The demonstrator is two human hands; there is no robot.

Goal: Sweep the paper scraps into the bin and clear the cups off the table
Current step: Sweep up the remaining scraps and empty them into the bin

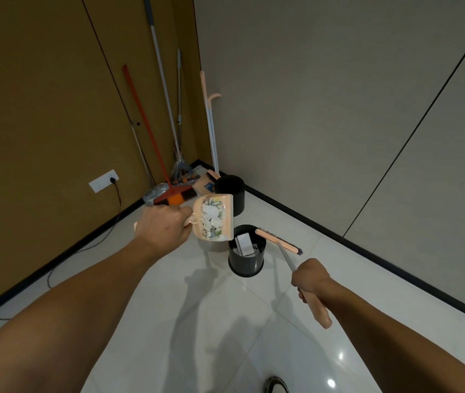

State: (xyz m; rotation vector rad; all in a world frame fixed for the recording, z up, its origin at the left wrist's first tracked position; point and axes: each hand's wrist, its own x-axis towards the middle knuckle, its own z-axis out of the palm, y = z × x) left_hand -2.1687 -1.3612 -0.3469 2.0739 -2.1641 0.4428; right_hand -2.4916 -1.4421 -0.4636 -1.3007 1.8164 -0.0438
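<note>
Black spare bin (pixel 230 194) behind dustpan (pixel 214 218)

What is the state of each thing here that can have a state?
dustpan: full of paper scraps, held up beside the near bin
near bin: open, holds some trash
far bin: open, contents not visible
hand broom: held, head over the near bin
left hand: grips dustpan
right hand: grips hand broom

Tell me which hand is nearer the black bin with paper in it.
Right. The right hand grips the broom handle just right of the bin; the left hand, holding the dustpan, sits farther up-left.
</note>
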